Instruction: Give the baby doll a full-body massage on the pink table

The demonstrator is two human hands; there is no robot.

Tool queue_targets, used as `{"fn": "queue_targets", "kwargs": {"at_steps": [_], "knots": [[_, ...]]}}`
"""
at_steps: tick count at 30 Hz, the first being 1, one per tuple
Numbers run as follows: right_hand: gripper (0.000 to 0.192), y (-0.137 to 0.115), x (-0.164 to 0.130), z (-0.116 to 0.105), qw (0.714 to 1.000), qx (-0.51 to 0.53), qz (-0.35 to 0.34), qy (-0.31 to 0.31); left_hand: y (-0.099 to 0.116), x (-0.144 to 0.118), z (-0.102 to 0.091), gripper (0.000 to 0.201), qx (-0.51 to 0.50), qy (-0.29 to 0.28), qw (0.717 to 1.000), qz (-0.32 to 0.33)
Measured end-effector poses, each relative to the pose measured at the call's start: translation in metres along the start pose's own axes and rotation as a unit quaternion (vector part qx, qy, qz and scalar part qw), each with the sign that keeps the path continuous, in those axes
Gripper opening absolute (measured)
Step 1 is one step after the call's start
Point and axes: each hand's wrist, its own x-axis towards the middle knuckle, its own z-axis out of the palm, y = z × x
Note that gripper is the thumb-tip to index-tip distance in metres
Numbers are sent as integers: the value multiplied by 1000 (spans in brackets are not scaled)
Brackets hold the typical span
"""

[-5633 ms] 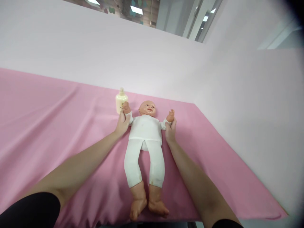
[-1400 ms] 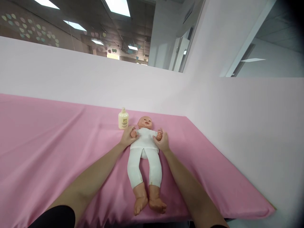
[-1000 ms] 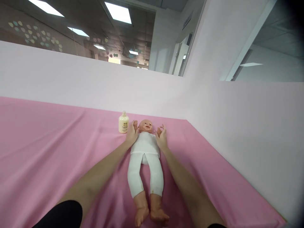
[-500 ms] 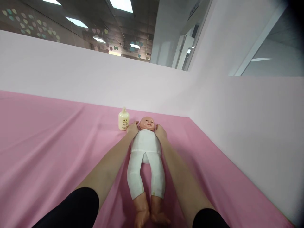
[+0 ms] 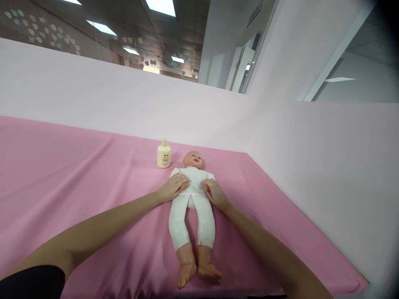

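Observation:
A baby doll [image 5: 197, 182] in white clothes lies on its back on the pink sheet, head at the far end and bare feet towards me. My left hand [image 5: 174, 186] is closed around the doll's arm on the left side, beside its chest. On the other side, my right hand [image 5: 217, 194] grips the doll's other arm near its belly. The doll's small hands peek out at my fingers, while its forearms are mostly covered. A pale yellow bottle [image 5: 163, 155] stands upright left of the doll's head, apart from my hands.
The pink sheet [image 5: 93, 174] covers the table, with folds on the left. A white wall [image 5: 124, 99] runs along the back and another wall [image 5: 343, 166] along the right. Above the back wall a glass window [image 5: 131, 41] shows ceiling lights and heart stickers.
Both hands have moved from beside the doll's head down to its torso, bringing the doll's arms down to its sides and front. My elbows have spread outward. The bottle stays put.

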Motion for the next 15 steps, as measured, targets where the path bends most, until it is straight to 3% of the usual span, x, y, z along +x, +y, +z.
{"fn": "queue_targets", "kwargs": {"at_steps": [2, 4, 8, 12, 15], "knots": [[41, -2, -2, -1, 999, -13, -35, -9, 4, -1, 2, 31, 12, 1, 1000, 11], [42, -1, 4, -2, 1000, -15, -17, -1, 2, 5, 2, 34, 17, 5, 1000, -3], [49, 12, 32, 1, 993, 7, 99, 58, -17, 33, 0, 43, -5, 52, 995, -86], [51, 41, 70, 16, 959, 74, 224, 158, -54, 67, 4, 49, -30, 172, 964, -199], [46, 66, 92, 29, 933, 101, 291, 185, -83, 83, 10, 48, -10, 136, 944, -300]]}}
